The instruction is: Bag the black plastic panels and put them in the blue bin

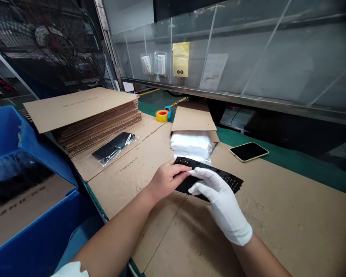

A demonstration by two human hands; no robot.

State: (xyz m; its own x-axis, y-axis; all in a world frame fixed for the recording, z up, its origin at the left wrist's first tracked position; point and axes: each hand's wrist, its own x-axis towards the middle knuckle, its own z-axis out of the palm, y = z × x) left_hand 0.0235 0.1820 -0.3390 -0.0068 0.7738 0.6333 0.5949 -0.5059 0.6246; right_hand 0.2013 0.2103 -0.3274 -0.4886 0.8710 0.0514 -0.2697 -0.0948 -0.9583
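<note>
Bare, my left hand (pixel 167 177) reaches in from the left, its thumb and index finger closed on a fingertip of the white glove (pixel 229 213). That glove covers my right hand (pixel 212 188), whose fingers are curved with the thumb held apart from them. Under both hands is a flat black plastic panel (pixel 233 181) with rows of small slots near its ends; it looks like more than one layer. The hands hide its middle. Just beyond it lies a stack of clear plastic bags (pixel 192 144), partly under a cardboard flap (pixel 193 117).
A tall stack of cardboard sheets (pixel 89 107) stands left, near a bagged black part (pixel 113 147). Yellow tape (pixel 162 115) lies at the back, a phone (pixel 248 151) to the right. Blue bins (pixel 43 142) flank the table's left edge; a metal-framed clear screen (pixel 233 92) crosses behind.
</note>
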